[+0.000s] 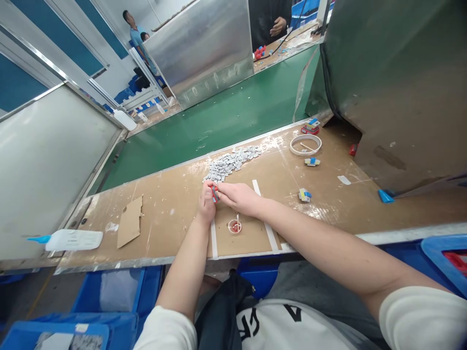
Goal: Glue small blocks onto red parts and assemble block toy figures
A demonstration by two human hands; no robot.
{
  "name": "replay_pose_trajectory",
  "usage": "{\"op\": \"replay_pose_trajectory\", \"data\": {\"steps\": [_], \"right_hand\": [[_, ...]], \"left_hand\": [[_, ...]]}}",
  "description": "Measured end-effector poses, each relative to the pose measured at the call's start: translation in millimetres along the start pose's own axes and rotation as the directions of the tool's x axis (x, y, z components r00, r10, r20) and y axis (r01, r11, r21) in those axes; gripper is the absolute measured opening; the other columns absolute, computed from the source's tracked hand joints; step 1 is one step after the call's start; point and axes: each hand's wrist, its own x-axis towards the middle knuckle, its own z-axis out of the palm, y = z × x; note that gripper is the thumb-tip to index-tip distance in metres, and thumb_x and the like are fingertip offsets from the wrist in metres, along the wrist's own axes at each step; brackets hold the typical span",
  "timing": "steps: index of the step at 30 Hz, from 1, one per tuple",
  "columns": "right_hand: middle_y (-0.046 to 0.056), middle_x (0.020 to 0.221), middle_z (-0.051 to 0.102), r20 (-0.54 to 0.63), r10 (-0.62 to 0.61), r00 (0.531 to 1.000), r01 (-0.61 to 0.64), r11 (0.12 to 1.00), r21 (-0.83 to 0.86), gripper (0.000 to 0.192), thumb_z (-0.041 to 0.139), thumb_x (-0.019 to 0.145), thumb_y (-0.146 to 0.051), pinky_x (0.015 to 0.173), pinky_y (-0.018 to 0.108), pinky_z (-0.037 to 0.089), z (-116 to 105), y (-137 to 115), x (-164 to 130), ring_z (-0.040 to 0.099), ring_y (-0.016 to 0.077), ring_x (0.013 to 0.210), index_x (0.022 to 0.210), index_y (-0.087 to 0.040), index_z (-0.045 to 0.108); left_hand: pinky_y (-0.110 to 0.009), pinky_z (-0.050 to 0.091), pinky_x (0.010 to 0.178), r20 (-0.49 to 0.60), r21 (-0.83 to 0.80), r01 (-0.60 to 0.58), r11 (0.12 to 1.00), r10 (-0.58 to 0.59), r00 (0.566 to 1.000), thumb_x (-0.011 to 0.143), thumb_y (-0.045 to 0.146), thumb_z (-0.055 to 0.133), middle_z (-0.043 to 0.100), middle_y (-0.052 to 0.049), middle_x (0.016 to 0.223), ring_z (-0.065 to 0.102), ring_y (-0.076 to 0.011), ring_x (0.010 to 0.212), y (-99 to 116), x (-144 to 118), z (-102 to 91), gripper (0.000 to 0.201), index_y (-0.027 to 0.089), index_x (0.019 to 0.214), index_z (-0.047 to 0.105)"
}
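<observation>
My left hand (206,204) grips a red piece (214,195); my right hand (241,198), bunched, touches it, hold unclear. At five o'clock, a cup (229,227) holds reddish matter (234,225)

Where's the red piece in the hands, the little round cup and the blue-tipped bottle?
Red piece (215,194): head view, its uncovered part.
Little round cup (234,232): head view, the near rim.
Blue-tipped bottle (75,240): head view, its white body.

White shirt (273,330) on the camera wearer: large black letters (292,311) across the front, cut off by folds; one resembles A or V, others possibly C and F; the whole word is illegible
</observation>
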Motion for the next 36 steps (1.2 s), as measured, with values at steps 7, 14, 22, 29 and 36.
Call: {"op": "replay_pose_trajectory", "data": {"steps": [7, 14, 22, 29, 36], "right_hand": [[0.002, 0.087, 0.063, -0.008, -0.029, 1.0, 0.03, 0.992, 0.126, 0.025, 0.04, 0.111, -0.035, 0.069, 0.028, 0.031, 3.8, 5.8, 0.5, 0.053, 0.017, 0.075, 0.092, -0.022, 0.052], [0.005, 0.093, 0.067, -0.007, -0.209, 0.978, 0.209, 0.978, -0.024, 0.03, 0.034, 0.114, -0.037, 0.068, 0.03, 0.03, 2.0, 7.0, -1.1, 0.058, 0.0186, 0.078, 0.096, -0.021, 0.052], [0.004, 0.086, 0.064, -0.046, -0.22, 0.974, 0.22, 0.976, -0.009, 0.023, 0.038, 0.109, -0.033, 0.065, 0.029, 0.029, 2.5, 3.5, -5.9, 0.055, 0.0169, 0.073, 0.09, -0.022, 0.048], [0.001, 0.079, 0.059, -0.062, -0.129, 0.99, 0.136, 0.981, 0.139, 0.025, 0.041, 0.107, -0.035, 0.065, 0.027, 0.032, 2.3, -1.1, -8.1, 0.049, 0.0147, 0.067, 0.085, -0.023, 0.046], [0.004, 0.083, 0.063, -0.049, -0.226, 0.973, 0.227, 0.974, 0.013, 0.029, 0.035, 0.109, -0.037, 0.066, 0.029, 0.03, -4.9, 5.0, -5.0, 0.052, 0.017, 0.073, 0.087, -0.023, 0.047]], "left_hand": [[-0.032, 0.043, 0.072, -0.009, -0.013, -0.015, 1.0, 0.014, 1.0, 0.106, 0.076, 0.036, 0.054, 0.0, 0.08, 0.05, -0.0171, 0.07, -1.0, -1.5, 1.1, 0.059, 0.022, 0.102, 0.058], [-0.033, 0.046, 0.076, -0.001, 0.064, -0.141, 0.988, 0.142, 0.99, 0.109, 0.069, 0.03, 0.06, -0.003, 0.091, 0.057, -0.0187, 0.078, -6.5, -7.4, -7.6, 0.054, 0.023, 0.108, 0.059], [-0.033, 0.047, 0.07, 0.031, 0.202, -0.277, 0.939, 0.277, 0.96, 0.111, 0.063, 0.025, 0.061, -0.002, 0.082, 0.059, -0.0183, 0.07, 2.3, -11.2, -9.8, 0.054, 0.021, 0.111, 0.058], [-0.032, 0.047, 0.067, 0.027, 0.256, -0.282, 0.925, 0.285, 0.958, 0.112, 0.061, 0.025, 0.061, -0.001, 0.082, 0.058, -0.0168, 0.067, 11.7, -12.7, -6.4, 0.051, 0.021, 0.113, 0.056], [-0.032, 0.044, 0.064, 0.045, 0.157, -0.258, 0.953, 0.254, 0.966, 0.111, 0.064, 0.028, 0.057, 0.001, 0.074, 0.054, -0.0168, 0.062, 13.1, -8.1, -5.2, 0.051, 0.022, 0.109, 0.056]]}}
